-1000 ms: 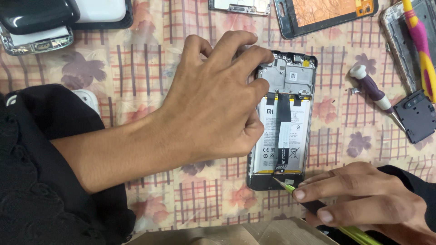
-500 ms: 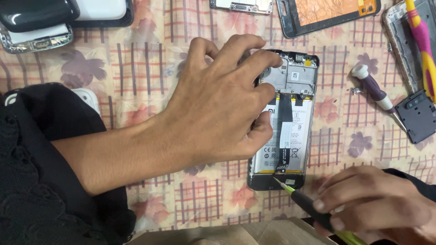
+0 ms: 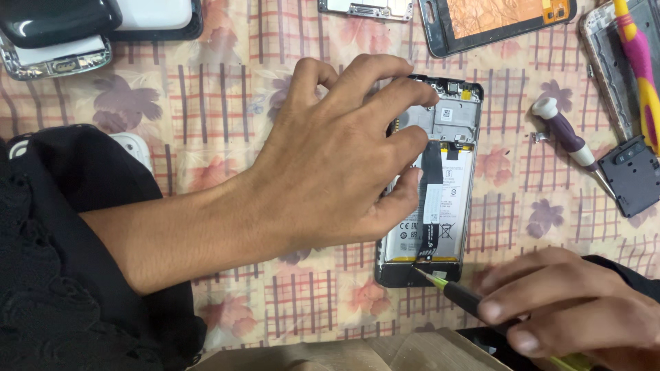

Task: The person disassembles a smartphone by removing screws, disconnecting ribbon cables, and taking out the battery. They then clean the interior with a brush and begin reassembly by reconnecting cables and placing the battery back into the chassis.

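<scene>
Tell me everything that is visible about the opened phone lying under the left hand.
The opened phone lies flat, back cover off, on the flowered checked cloth, its long axis running away from the person. Its dark frame encloses a pale grey battery with a black flat cable running down it, and a grey metal shield near the top. The left hand rests on its left side, fingers spread over the upper part. The tip of the screwdriver, held by the right hand, meets its bottom edge.

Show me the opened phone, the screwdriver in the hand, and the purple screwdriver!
opened phone point(image 3: 450, 206): head view, on its grey battery.
screwdriver point(image 3: 462, 295): head view, on its black shaft.
purple screwdriver point(image 3: 565, 132): head view, on its purple handle.
</scene>
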